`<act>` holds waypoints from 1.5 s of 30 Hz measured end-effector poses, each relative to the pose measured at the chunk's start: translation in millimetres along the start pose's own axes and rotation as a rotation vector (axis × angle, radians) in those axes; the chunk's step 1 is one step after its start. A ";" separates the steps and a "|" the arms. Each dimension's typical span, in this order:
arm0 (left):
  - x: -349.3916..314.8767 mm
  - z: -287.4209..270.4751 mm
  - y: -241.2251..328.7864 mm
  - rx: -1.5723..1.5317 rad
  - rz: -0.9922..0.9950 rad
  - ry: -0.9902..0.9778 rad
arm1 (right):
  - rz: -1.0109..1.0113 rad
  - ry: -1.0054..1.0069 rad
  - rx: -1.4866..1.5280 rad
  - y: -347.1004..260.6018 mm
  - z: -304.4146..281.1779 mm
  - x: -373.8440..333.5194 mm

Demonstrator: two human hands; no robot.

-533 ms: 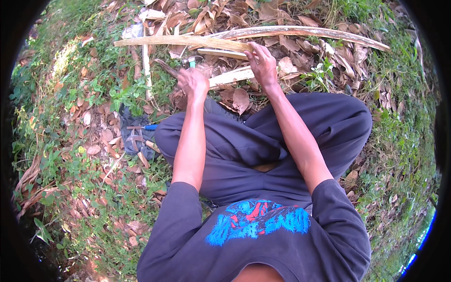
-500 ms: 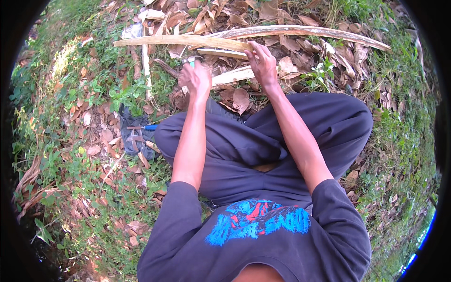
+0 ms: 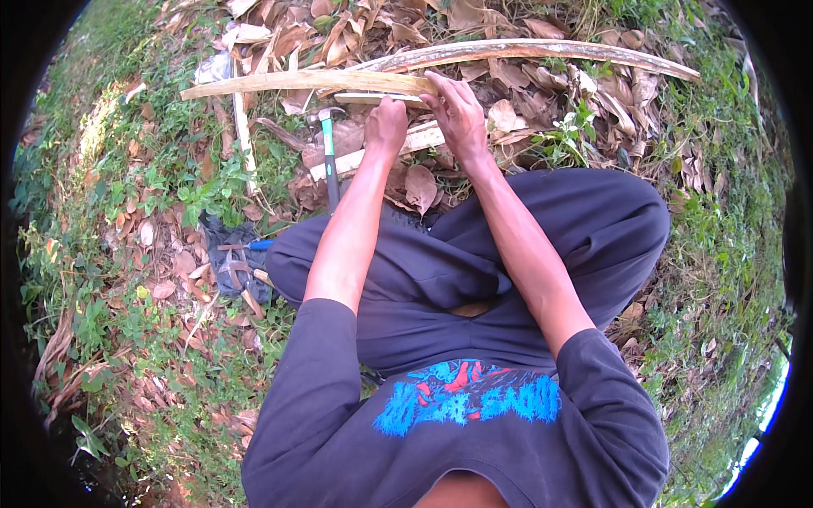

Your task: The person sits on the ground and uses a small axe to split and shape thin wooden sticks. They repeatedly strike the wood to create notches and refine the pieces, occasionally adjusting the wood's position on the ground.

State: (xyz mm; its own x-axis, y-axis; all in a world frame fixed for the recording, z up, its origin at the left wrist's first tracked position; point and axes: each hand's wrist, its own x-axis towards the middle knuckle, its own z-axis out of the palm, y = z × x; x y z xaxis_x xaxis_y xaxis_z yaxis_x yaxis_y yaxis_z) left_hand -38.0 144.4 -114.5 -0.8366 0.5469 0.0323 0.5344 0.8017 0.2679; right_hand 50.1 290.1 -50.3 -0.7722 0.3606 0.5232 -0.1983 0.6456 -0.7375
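My right hand (image 3: 460, 118) grips the right end of a long, pale wooden strip (image 3: 296, 81) between thumb and fingers. The strip reaches out to the left, slightly curved. Just below it is a shorter piece of wood (image 3: 354, 98), its right part running behind my hands. My left hand (image 3: 386, 127) is closed at this shorter piece, its fingertips turned away, so what it holds is hidden. To the left of that hand a claw hammer (image 3: 328, 140) with a green and black handle lies with its head pointing away from me, handle end near my leg.
A long bark-edged slat (image 3: 542, 52) lies across dry leaves at the far side. A pale board (image 3: 415, 142) rests below my hands, and a thin stick (image 3: 244, 135) lies left. Beside my left knee, a dark cloth (image 3: 222, 271) carries a blue-handled tool (image 3: 257, 245) and other tools.
My left hand has moved right, away from the hammer, which now lies uncovered, to the shorter wood. The long strip stays in my right hand, shifted slightly left in view.
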 end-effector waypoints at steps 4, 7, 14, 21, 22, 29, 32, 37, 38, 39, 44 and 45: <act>4.9 -1.3 -0.7 0.006 0.012 -0.041 | -0.012 -0.013 0.025 0.3 -2.3 0.1; 3.6 -5.5 -0.8 0.033 0.055 -0.042 | 0.011 -0.026 0.048 -1.1 -3.1 0.0; -9.7 -32.0 -5.6 -0.200 0.048 0.171 | -0.003 -0.035 0.051 -3.2 -6.3 0.5; -20.0 -91.8 -3.0 -0.565 -0.141 0.052 | 0.076 -0.086 0.106 -6.6 -10.1 -0.7; -22.6 -102.2 1.8 -0.634 -0.145 0.030 | 0.069 -0.088 0.099 -6.8 -10.6 -0.5; -19.3 -124.1 13.3 -0.875 -0.083 0.094 | 0.052 -0.067 0.063 -6.0 -9.5 0.5; -9.3 -125.2 34.9 -0.978 0.002 0.198 | 0.115 -0.071 0.129 -12.9 -11.1 0.3; -1.2 -115.8 51.3 -0.865 0.062 0.199 | 0.155 -0.064 0.137 -12.8 -10.2 -0.9; -1.7 -113.1 52.1 -0.836 0.054 0.192 | 0.139 -0.055 0.127 -12.3 -9.6 -1.2; -0.9 -110.6 52.5 -0.822 0.090 0.223 | 0.140 -0.055 0.117 -11.1 -9.8 -1.1; -0.1 -114.3 57.9 -0.772 0.143 0.251 | 0.137 -0.052 0.123 -11.6 -10.3 -0.2; 0.2 -114.4 58.3 -0.758 0.153 0.256 | 0.134 -0.052 0.123 -11.1 -10.2 -0.3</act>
State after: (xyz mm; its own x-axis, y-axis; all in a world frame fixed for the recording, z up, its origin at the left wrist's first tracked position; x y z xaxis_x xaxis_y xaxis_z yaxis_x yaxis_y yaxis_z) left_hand -20.8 163.7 11.3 -0.8115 0.4916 0.3158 0.4951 0.2914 0.8185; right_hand 58.7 289.7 -37.9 -0.8261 0.4003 0.3966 -0.1617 0.5059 -0.8473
